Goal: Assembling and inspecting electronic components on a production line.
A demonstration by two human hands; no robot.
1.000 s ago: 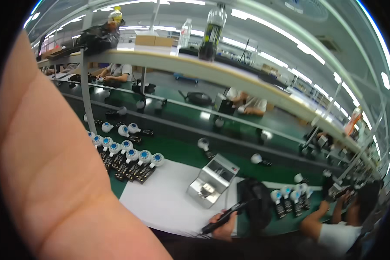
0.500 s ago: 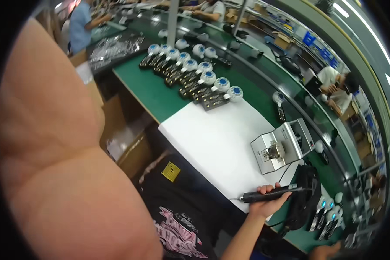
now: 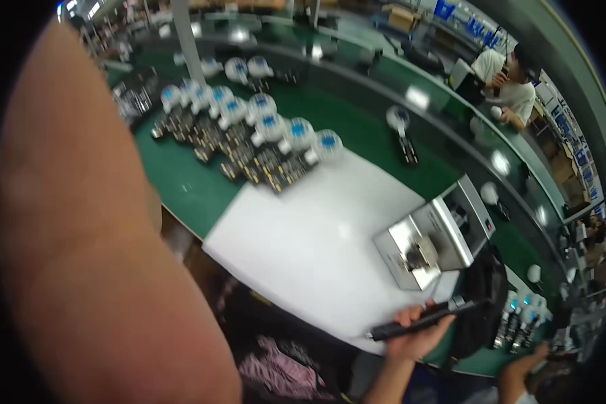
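Note:
My right hand point(image 3: 414, 334) is wrapped round a black electric screwdriver point(image 3: 411, 326), held over the near edge of a white sheet point(image 3: 296, 236). The screwdriver's bit end points left. My left arm point(image 3: 101, 236) fills the left side, very close; its hand does not show. Beyond my right hand, on the sheet, stands a silver box-shaped device point(image 3: 427, 236) with a slanted front and a small metal holder. At the back left, several white round-headed units point(image 3: 296, 135) with blue centres and black circuit-board handles lie in a row.
A single similar unit point(image 3: 400, 131) lies farther back, near the dark conveyor point(image 3: 357, 87). A black bag-like bundle point(image 3: 481, 303) sits right of my hand. More units point(image 3: 518, 320) lie on the right, by another person's arm point(image 3: 522, 370). A seated person point(image 3: 508, 84) works across the line.
The view has swung, so the sheet, units and silver device sit differently and look blurred. My right hand still grips the screwdriver, and my left arm stays close at the left.

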